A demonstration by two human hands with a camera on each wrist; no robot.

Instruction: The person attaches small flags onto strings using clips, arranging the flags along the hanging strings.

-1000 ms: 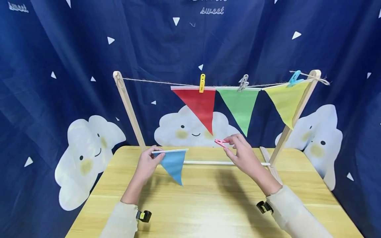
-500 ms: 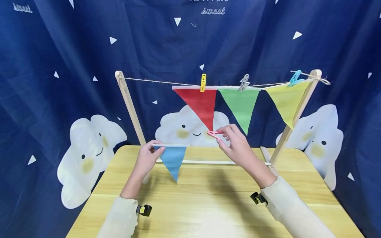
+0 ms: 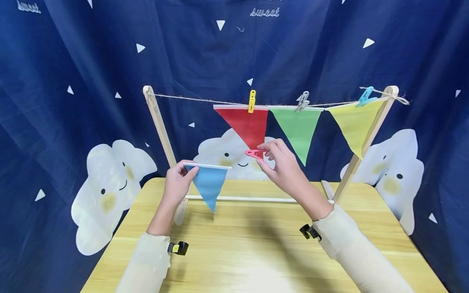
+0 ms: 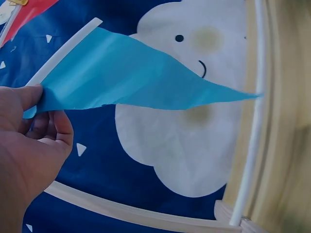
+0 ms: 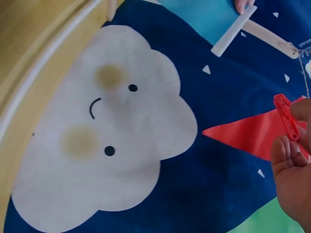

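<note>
My left hand pinches the top left corner of a blue triangular flag, its white top edge upward and its tip hanging down. In the left wrist view the thumb lies over the end of the flag's white edge. Between thumb and fingers my right hand holds a pink clothespin, which is in front of the red flag's lower part. Above, a red flag, a green flag and a yellow flag hang from a string. The blue flag is below the string's left stretch.
Two wooden posts carry the string, and a white rod joins them low down. A yellow clothespin, a grey one and a light blue one grip the hung flags. Behind the wooden table hangs a dark blue curtain.
My left hand has risen with the blue flag, whose top edge now tilts slightly down to the right. The right hand has moved up and left with the pink clothespin.
</note>
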